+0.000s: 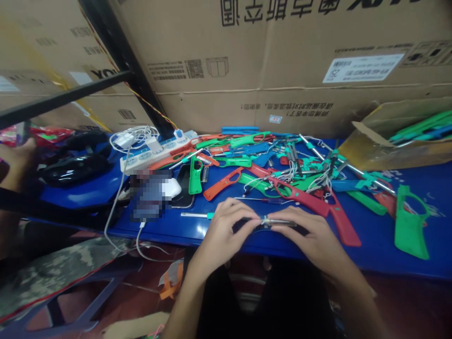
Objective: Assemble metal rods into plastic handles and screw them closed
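My left hand [224, 230] and my right hand [312, 230] meet over the front edge of the blue table. Between them, both pinch the slim inner part of a stick lighter [264, 221], partly dark and partly shiny. A silver tube [193, 215] with a teal collar sticks out to the left of my left hand; it looks like part of the same piece, though the fingers hide the join. Just behind my hands lies a thin screwdriver-like tool [263, 200]. Red lighter housing halves [300, 197] and a green half [411, 223] lie beyond and to the right.
A heap of lighter parts with white wires [293, 165] covers the table's back. An open carton [381, 136] stands right; large cardboard boxes [282, 56] form the back wall. A power strip [155, 153], cables and phone [185, 186] lie left. Another person's hand [17, 160] shows far left.
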Motion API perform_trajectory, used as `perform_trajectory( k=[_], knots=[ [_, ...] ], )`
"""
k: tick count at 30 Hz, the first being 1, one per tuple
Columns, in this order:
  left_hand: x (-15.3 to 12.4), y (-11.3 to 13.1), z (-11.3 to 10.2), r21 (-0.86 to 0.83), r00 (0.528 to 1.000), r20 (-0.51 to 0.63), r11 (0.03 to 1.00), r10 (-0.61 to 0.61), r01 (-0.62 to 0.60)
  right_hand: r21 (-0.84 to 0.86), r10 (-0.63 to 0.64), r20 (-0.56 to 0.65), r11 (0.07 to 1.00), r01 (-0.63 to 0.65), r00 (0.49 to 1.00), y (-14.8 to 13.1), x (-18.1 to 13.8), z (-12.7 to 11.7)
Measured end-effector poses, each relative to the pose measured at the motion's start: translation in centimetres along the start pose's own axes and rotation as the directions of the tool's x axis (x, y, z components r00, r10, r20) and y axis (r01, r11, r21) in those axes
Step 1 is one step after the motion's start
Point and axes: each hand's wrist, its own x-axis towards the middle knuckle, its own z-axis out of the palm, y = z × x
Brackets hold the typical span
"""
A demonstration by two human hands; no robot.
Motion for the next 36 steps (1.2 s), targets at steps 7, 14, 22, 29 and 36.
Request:
perform_trajectory(
  k=[7,14,22,29,36],
  knots=[
    [0.0,0.0,0.1,0.018,1.000,-0.007,1.000,0.004,-0.004,-0.008,-0.030,0.000,1.000,0.030,1.000,-0.1,0.1,0.1],
    [0.0,-0.2,0.2,0.044,1.000,-0.012,0.999,0.015,-0.015,-0.025,-0.063,-0.018,0.998,0.062,0.998,-0.3,0.4,0.4],
    [-0.2,-0.2,0.2,0.121,0.985,-0.168,0.993,0.028,-0.007,-0.123,0.000,-0.065,0.992,-0.008,0.998,0.1,0.4,0.5],
    [-2.2,-0.9,-0.1,0.343,0.958,-0.253,0.938,0.137,-0.044,-0.151,0.034,-0.046,0.988,-0.041,0.998,-0.1,0.7,0.5],
    [-3.3,-1.2,-0.1,0.525,0.990,-0.076,0.849,0.121,-0.063,-0.137,0.000,-0.025,0.991,-0.003,1.000,-0.2,0.7,0.5]
  ],
)
